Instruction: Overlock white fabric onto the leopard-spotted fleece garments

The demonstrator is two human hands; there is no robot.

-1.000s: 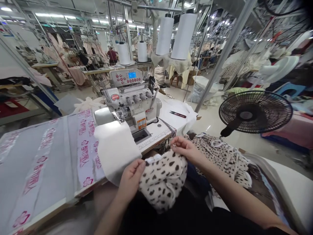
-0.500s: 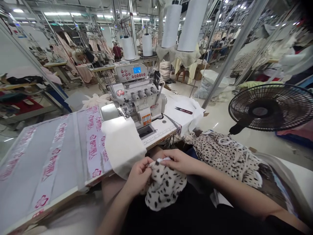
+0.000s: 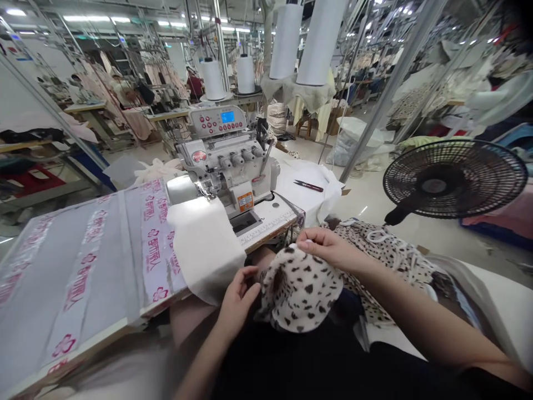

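Observation:
A white fleecy piece of fabric with dark spots (image 3: 306, 289) hangs above my lap, its opening facing left. My right hand (image 3: 328, 247) pinches it by the top edge. Just left of the fabric is my left hand (image 3: 239, 297), its fingers apart and curved, holding nothing; whether a fingertip touches the cloth is unclear. Beyond both hands stands an overlock sewing machine (image 3: 233, 161) with a lit blue display. Plain white cloth (image 3: 204, 239) lies at its needle area and drapes over the table edge.
Thread snips (image 3: 308, 185) lie on white cloth right of the machine. Spotted garments with white cords (image 3: 383, 250) are heaped at my right, below a black fan (image 3: 453, 178). The table's left part (image 3: 104, 250) is covered in taped plastic. Large thread cones (image 3: 285, 41) stand behind.
My right hand has moved right and up with the spotted fabric, which now hangs more spread out. My left hand has let go of its edge and opened.

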